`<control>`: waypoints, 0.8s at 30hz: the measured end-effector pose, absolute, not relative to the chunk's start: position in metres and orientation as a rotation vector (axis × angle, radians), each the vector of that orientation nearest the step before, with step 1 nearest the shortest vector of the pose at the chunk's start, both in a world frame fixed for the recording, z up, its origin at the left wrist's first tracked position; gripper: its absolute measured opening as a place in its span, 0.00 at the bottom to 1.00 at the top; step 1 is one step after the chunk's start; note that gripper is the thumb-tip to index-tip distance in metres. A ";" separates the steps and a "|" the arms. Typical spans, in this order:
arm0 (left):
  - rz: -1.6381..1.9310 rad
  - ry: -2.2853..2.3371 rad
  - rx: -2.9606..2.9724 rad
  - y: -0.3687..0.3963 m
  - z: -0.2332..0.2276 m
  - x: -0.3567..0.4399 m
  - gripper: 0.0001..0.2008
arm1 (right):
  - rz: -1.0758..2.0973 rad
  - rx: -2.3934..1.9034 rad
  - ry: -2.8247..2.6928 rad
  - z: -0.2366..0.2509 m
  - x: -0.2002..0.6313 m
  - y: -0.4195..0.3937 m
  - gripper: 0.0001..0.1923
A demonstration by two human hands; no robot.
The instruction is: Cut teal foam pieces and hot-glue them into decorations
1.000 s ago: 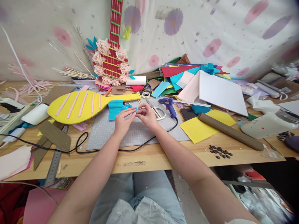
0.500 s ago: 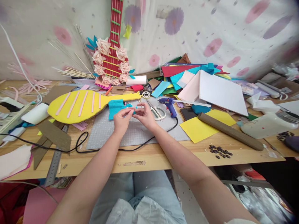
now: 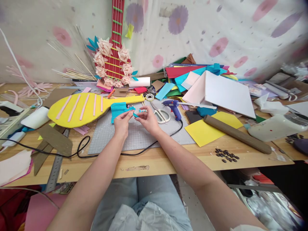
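Observation:
Both hands meet above the grey cutting mat (image 3: 134,143). Between their fingertips is a small blue paper strip (image 3: 135,115). My left hand (image 3: 121,124) pinches one end with thumb and forefinger. The other end is held in the fingers of my right hand (image 3: 149,122), which partly cover it. A larger blue crepe paper piece (image 3: 116,110) lies just behind my left hand, with small blue scraps beside it. To the right of my right hand rest white-handled scissors (image 3: 164,116) and a blue glue gun (image 3: 174,108).
A yellow guitar-shaped cutout (image 3: 74,110) with pink strips lies left. A red paper guitar (image 3: 115,64) with pale flowers leans on the wall. A black cord (image 3: 144,150) crosses the mat. At right are yellow paper (image 3: 199,131), a brown roll (image 3: 237,134) and several dark beads (image 3: 226,155).
My fingertips have drawn slightly apart, my left hand moving left and down, so more of the blue strip shows between them. The whole view has shifted a little.

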State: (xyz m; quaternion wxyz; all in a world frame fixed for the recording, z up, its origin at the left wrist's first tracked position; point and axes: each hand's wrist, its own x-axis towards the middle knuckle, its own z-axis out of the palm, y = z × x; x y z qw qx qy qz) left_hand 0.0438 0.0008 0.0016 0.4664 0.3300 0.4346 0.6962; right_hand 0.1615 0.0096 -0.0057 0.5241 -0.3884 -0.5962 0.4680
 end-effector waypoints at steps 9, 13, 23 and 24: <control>1.706 1.052 0.718 0.000 0.006 0.047 0.12 | 1.199 -0.893 -1.382 -0.004 0.160 0.008 0.23; 1.708 1.063 0.728 0.001 0.005 0.046 0.12 | 1.264 -0.865 -1.384 -0.002 0.160 0.006 0.26; 1.626 1.097 0.917 0.002 0.000 0.042 0.13 | 1.390 -0.905 -1.310 -0.001 0.171 0.014 0.18; 1.617 1.107 0.940 0.002 0.000 0.042 0.13 | 1.342 -0.935 -1.355 -0.001 0.172 0.014 0.17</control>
